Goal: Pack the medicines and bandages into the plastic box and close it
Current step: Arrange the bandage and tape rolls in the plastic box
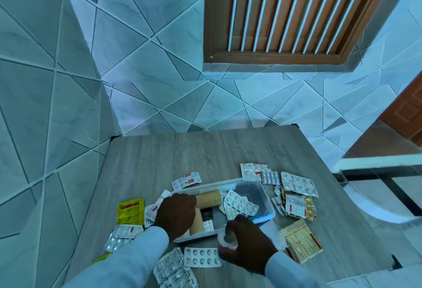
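Note:
A clear plastic box (262, 187) lies open on the grey table. Inside it are tan bandage rolls (209, 198) and silver blister strips (241, 203). My left hand (175, 213) reaches into the box's left end, resting on a bandage roll there; whether it grips it I cannot tell. My right hand (247, 245) is at the box's near edge, closed around a small clear bottle (225, 242) with dark red contents. Loose blister strips (202, 258) and sachets lie all around the box.
A yellow sachet (130, 211) lies left of the box, gold foil packs (301, 205) and a yellow-red packet (301, 241) to the right. The table (159, 157) stands against a tiled wall. A white object sits beyond the right edge.

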Demonstrator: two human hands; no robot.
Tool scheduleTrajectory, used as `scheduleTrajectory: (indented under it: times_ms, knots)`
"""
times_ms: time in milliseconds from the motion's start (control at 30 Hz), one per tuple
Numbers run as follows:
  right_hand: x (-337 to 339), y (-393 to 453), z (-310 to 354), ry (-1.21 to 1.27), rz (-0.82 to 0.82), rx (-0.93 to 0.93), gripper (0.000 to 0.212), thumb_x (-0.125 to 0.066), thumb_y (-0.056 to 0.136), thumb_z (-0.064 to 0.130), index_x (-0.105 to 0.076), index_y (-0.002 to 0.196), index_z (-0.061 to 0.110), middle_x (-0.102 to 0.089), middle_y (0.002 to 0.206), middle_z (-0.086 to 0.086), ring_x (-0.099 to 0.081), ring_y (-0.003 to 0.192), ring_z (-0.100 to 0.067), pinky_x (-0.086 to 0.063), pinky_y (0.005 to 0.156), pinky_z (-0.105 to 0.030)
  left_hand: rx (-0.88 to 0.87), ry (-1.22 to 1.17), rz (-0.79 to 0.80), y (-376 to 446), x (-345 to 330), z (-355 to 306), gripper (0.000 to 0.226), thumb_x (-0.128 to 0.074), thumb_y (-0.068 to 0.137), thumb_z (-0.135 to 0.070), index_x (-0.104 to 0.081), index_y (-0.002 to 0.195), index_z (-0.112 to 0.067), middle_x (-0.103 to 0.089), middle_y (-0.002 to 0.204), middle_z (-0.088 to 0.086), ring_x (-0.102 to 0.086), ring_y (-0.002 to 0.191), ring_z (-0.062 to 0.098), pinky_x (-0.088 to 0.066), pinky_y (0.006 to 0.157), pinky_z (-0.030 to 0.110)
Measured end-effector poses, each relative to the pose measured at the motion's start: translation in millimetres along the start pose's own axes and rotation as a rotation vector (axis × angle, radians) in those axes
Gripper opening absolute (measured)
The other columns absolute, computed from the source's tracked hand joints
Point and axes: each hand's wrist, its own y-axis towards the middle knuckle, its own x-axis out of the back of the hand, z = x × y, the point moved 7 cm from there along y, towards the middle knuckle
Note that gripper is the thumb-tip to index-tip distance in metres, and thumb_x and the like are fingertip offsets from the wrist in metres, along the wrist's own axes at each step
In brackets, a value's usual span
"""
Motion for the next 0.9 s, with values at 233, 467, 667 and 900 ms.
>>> scheduleTrajectory:
  times_ms: [233, 467, 667, 900]
  knots:
    - [52.6, 63.3, 20.4, 0.352, -0.088, -0.013, 0.045, -0.076, 0.057, 0.055, -0.057, 0.095, 0.036, -0.050, 0.102, 0.013, -0.055, 0.094, -0.009, -0.049, 0.072, -0.017, 0.077, -0.325, 0.066, -1.8, 7.2, 7.3, 0.029, -0.046, 0.092, -0.024, -0.065, 0.113, -0.025, -0.067, 0.119, -0.002, -0.060, 0.108, 0.015, -0.049, 0.094, 0.028]
    - [8.9, 115.2, 1.7, 0.079, 0.163, -0.169, 0.033, -0.073, 0.072, 0.038, -0.072, 0.097, 0.017, -0.069, 0.108, -0.004, -0.065, 0.096, -0.020, -0.053, 0.080, -0.027, 0.122, -0.362, -0.001, -4.6, 15.6, 26.2, 0.031, -0.044, 0.092, -0.022, -0.064, 0.116, -0.027, -0.064, 0.124, -0.004, -0.056, 0.114, 0.012, -0.041, 0.097, 0.023]
    - [-10.0, 123.4, 3.2, 0.020, 0.202, -0.186, 0.035, -0.069, 0.080, 0.037, -0.070, 0.103, 0.011, -0.070, 0.108, -0.009, -0.065, 0.100, -0.025, -0.043, 0.075, -0.024, 0.217, -0.412, -0.071, -12.2, 23.2, 60.0, 0.025, -0.050, 0.090, -0.019, -0.066, 0.109, -0.024, -0.066, 0.116, -0.002, -0.061, 0.099, 0.015, -0.048, 0.091, 0.030]
    - [-11.7, 123.7, 1.3, -0.023, 0.159, -0.237, 0.042, -0.069, 0.083, 0.035, -0.060, 0.113, 0.007, -0.065, 0.115, -0.012, -0.062, 0.106, -0.028, -0.046, 0.082, -0.028, 0.269, -0.490, -0.125, -20.8, 23.6, 80.8, 0.018, -0.055, 0.088, -0.019, -0.067, 0.099, -0.028, -0.068, 0.106, -0.004, -0.061, 0.084, 0.010, -0.055, 0.080, 0.030]
